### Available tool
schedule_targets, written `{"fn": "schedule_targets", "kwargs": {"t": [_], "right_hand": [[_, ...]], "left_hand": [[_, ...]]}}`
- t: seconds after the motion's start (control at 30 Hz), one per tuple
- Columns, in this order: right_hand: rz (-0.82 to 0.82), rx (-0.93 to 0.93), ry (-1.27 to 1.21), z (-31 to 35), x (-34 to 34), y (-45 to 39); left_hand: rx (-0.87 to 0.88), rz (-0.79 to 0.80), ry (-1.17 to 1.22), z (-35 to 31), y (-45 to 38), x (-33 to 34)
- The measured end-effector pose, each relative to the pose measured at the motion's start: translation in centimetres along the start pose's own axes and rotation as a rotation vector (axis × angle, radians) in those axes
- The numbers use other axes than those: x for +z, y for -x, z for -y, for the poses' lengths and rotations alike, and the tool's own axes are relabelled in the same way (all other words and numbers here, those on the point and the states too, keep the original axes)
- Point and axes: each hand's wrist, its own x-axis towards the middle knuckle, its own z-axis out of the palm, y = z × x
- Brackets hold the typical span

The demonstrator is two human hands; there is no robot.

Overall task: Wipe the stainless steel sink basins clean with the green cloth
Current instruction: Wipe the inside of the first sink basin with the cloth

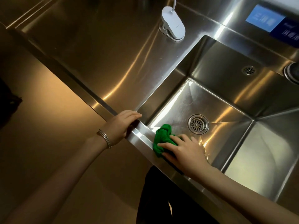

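So you're early on: the sink basin (218, 101) floor w/ its drain (198, 124) shows smears, walls look unwiped, any 2nd basin is out of view. Your left hand (122, 125) rests fingers-straight on the front rim. Right hand (182, 150) presses the green cloth (163, 139), bunched at the basin's near-left corner, long axis running along the front wall.

Arms: both bare to the frame's edge, no sleeves showing.
Left wrist: thin silver-coloured bangles (104, 138), several slim rings stacked together.
Hands: no rings or gloves visible.
Lower body: dark clothing (161, 199).
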Motion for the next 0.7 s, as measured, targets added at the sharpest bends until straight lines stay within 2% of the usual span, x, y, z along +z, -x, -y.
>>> {"fn": "schedule_targets", "kwargs": {"t": [0.13, 0.33, 0.57, 0.7], "right_hand": [[-0.027, 0.009, -0.001, 2.5, 0.4, -4.8], [-0.047, 0.026, 0.020, 5.0, 1.6, -10.2], [-0.045, 0.007, 0.012, 2.0, 0.9, -2.3], [-0.060, 0.006, 0.072, -0.9, 0.4, 4.5]], "left_hand": [[0.012, -0.007, -0.083, -0.5, 0.7, -0.2], [-0.119, -0.096, -0.191, -0.7, 0.7, -0.6], [-0.081, -0.089, -0.260, -2.8, 1.8, -0.6], [-0.221, -0.175, -0.234, -2.4, 4.1, -0.9]]}}
